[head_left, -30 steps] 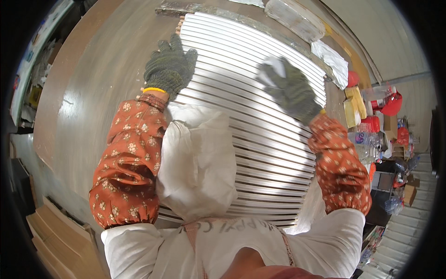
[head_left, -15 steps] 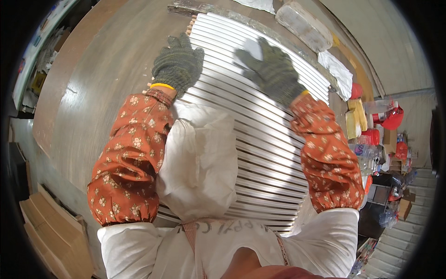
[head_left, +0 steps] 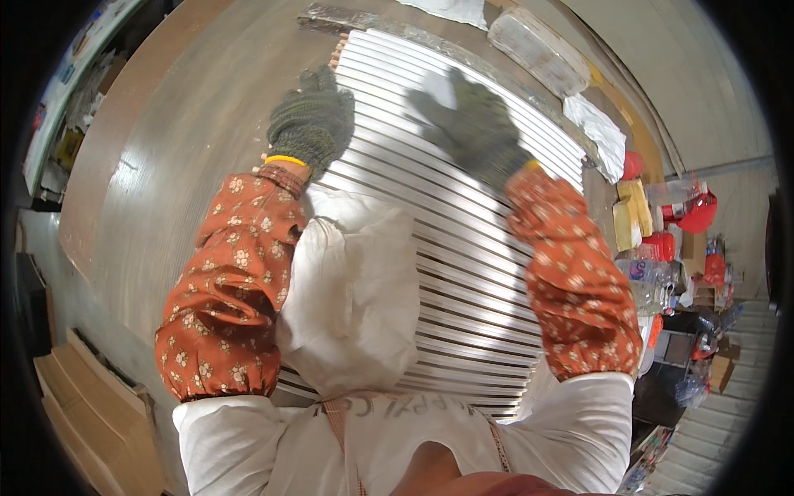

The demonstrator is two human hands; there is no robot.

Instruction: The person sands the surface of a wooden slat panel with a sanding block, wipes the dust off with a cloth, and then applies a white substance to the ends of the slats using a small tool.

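White slats (head_left: pixel 471 285) lie side by side in a wide row on the table, with dark gaps between them. My left hand (head_left: pixel 312 120), in a dark grey-green knit glove, rests on their left ends with its fingers stretched forward. Farther right, my right hand (head_left: pixel 475 124) wears a matching glove and lies over the slats, thumb and fingers spread, slightly blurred. Between that thumb and forefinger shows a smooth pale patch (head_left: pixel 440 89) covering the slat lines; what it is I cannot tell. Bulging white cloth (head_left: pixel 356 298) hides the slats between my forearms.
Along the far side runs a wrapped dark bar (head_left: pixel 356 16), near a clear plastic-wrapped block (head_left: pixel 542 50) and a crumpled white sheet (head_left: pixel 597 136). Bottles and red containers (head_left: pixel 657 248) crowd the right side. Brown wooden tabletop (head_left: pixel 190 149) spreads left; cardboard (head_left: pixel 87 413) leans below it.
My right hand has shifted slightly left over the slats, and the pale patch has moved with it. The left hand has drawn a little left and nearer.
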